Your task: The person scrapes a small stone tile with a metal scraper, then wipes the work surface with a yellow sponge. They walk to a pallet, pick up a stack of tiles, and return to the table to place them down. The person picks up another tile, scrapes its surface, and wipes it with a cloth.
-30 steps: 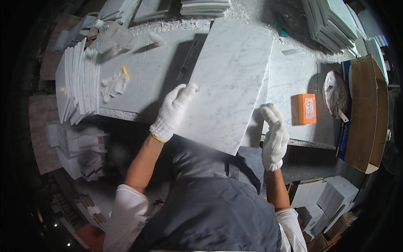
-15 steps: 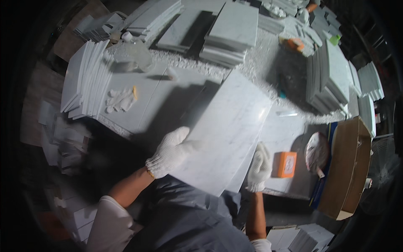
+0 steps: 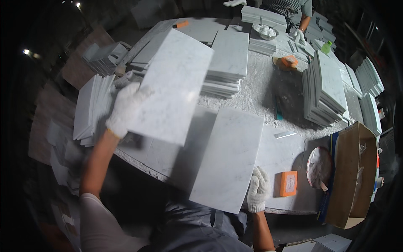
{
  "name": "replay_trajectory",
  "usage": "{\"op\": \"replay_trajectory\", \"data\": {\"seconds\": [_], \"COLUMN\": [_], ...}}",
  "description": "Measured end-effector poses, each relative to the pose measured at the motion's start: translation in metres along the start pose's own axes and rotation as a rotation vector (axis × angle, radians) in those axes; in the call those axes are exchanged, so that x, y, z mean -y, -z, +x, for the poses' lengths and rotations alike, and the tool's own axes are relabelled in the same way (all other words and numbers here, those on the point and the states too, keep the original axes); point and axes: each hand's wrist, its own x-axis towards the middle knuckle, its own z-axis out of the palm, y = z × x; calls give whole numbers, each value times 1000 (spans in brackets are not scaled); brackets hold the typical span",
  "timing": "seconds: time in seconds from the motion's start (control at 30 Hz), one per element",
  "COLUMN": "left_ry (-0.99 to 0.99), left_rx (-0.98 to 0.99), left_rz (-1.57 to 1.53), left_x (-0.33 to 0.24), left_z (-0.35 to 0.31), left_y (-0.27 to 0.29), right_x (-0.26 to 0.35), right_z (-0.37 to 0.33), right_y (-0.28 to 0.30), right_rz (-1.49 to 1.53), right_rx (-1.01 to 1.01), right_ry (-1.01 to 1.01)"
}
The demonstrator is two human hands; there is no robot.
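My left hand (image 3: 125, 107), in a white glove, grips the left edge of a white marble tile (image 3: 174, 86) and holds it raised and tilted above the workbench. A second white marble tile (image 3: 228, 157) lies flat on the bench in front of me, its near end over the bench edge. My right hand (image 3: 258, 194), also gloved, rests against that tile's lower right corner.
Stacks of marble tiles stand at the left (image 3: 90, 107), the middle back (image 3: 226, 69) and the right (image 3: 325, 90). An orange block (image 3: 288, 183) and a round disc (image 3: 319, 167) lie beside an open cardboard box (image 3: 350, 176). Another person's gloved hand (image 3: 299, 34) works at the far end.
The single slab held by both hands is now two tiles: my left hand has lifted the upper one up and to the left, while the lower one stays on the bench under my right hand.
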Motion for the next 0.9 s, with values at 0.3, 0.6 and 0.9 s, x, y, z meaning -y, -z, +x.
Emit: {"op": "replay_trajectory", "data": {"seconds": [0.3,0.6,0.9], "left_ry": [-173,-29,-15], "left_rx": [-209,-177,-100], "left_rz": [210,258,325], "left_x": [8,52,117], "left_z": [206,293,347], "left_y": [24,23,36], "right_x": [2,21,-11], "right_z": [2,14,-22], "right_y": [-1,-3,-3], "right_rz": [-32,-74,-60], "right_rx": [-36,-34,254], "right_ry": [-10,-85,-323]}}
